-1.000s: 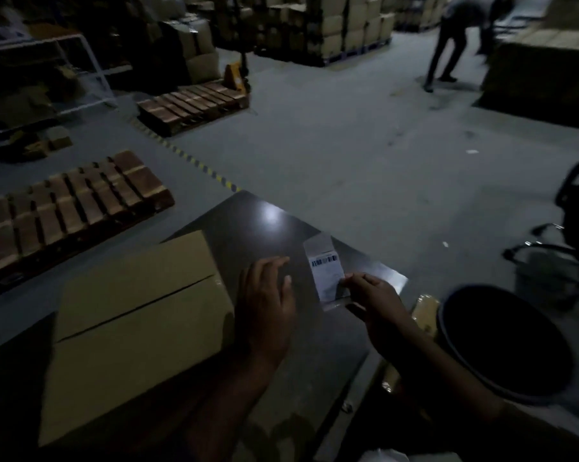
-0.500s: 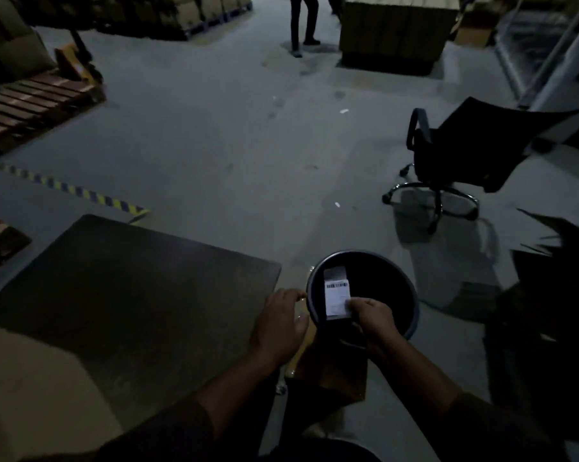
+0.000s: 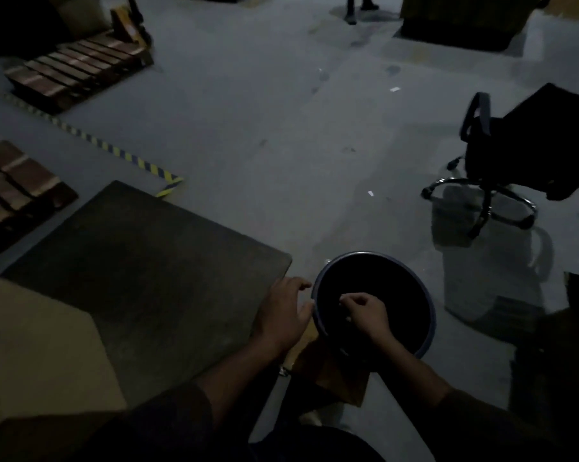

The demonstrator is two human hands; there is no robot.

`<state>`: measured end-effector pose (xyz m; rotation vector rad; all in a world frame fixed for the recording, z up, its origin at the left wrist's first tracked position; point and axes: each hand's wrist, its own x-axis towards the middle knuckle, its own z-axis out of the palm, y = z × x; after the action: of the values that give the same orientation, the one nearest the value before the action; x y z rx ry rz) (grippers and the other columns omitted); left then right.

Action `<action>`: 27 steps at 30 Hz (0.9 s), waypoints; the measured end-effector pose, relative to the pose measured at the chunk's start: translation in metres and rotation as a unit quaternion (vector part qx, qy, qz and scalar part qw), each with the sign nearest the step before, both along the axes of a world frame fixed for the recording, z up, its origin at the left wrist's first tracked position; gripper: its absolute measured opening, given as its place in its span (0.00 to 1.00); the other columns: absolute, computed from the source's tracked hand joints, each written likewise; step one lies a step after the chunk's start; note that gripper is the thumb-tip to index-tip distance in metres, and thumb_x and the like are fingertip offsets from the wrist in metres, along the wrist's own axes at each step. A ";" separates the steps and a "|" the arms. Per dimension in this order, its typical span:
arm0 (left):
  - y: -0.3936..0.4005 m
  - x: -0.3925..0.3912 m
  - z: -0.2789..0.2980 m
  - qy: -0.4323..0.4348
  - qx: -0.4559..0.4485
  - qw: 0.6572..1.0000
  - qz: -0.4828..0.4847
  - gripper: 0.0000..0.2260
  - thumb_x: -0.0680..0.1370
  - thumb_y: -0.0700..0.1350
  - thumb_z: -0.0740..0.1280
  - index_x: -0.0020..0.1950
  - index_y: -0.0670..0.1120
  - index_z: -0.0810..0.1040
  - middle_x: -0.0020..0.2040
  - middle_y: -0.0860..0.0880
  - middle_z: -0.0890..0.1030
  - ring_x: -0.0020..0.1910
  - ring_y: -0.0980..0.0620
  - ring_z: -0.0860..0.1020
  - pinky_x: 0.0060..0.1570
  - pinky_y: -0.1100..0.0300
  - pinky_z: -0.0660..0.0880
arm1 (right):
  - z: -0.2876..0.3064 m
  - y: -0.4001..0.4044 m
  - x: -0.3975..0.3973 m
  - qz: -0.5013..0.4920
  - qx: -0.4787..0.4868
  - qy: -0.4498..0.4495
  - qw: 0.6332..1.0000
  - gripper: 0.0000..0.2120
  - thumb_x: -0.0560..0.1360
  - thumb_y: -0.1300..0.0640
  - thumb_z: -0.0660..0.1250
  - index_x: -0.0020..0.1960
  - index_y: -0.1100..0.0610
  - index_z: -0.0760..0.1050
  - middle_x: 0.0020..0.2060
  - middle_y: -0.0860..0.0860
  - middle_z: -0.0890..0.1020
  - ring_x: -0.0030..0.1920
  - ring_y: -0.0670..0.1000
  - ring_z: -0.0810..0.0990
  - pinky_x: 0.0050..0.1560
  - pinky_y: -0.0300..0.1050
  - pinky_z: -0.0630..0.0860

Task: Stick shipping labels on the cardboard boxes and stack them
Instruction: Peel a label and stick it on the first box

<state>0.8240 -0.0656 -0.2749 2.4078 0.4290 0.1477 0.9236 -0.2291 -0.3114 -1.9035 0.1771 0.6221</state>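
A plain cardboard box (image 3: 38,345) lies on the dark table (image 3: 141,261) at the lower left, partly cut off by the frame edge. My left hand (image 3: 283,311) hovers at the table's right corner, fingers loosely bent, holding nothing that I can see. My right hand (image 3: 364,311) is over the mouth of a round black bin (image 3: 429,305), fingers curled inward. No shipping label shows in either hand; the inside of the bin is too dark to read.
A black office chair (image 3: 514,151) stands on the grey floor to the right. Wooden pallets (image 3: 78,71) lie at the left, and yellow-black floor tape (image 3: 115,151) runs past them. A brown cardboard piece (image 3: 338,378) lies under the bin. A person's legs (image 3: 351,8) are far off.
The view has swung right from the table to the bin. The white label that my right hand held over the bin is gone from sight, and that hand's fingers have curled.
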 end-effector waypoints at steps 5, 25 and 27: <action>0.039 -0.041 0.037 -0.076 -0.011 0.990 0.119 0.15 0.80 0.54 0.66 0.65 0.52 0.79 0.61 0.53 0.78 0.62 0.51 0.77 0.60 0.50 0.77 | 0.047 0.089 -0.028 0.134 0.104 -0.035 0.985 0.03 0.75 0.57 0.73 0.42 0.52 0.83 0.42 0.52 0.86 0.50 0.57 0.85 0.51 0.54 0.80; 0.235 -0.332 0.114 -0.194 0.058 0.811 0.549 0.17 0.81 0.50 0.70 0.69 0.54 0.75 0.64 0.55 0.78 0.64 0.54 0.76 0.63 0.47 0.78 | 0.163 0.362 -0.270 0.542 0.151 -0.321 0.762 0.10 0.78 0.52 0.68 0.57 0.53 0.81 0.54 0.47 0.83 0.54 0.46 0.81 0.54 0.46 0.80; 0.252 -0.363 0.115 -0.151 0.068 0.811 0.561 0.17 0.81 0.51 0.70 0.69 0.54 0.76 0.66 0.53 0.77 0.65 0.51 0.76 0.63 0.48 0.77 | 0.160 0.377 -0.292 0.579 0.108 -0.401 0.701 0.14 0.80 0.49 0.65 0.64 0.52 0.77 0.61 0.49 0.79 0.60 0.49 0.76 0.61 0.49 0.76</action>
<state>0.4609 0.1867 -0.1596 1.8726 1.6643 1.0793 0.6319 0.1476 -0.1511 -1.6928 -1.7028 0.4704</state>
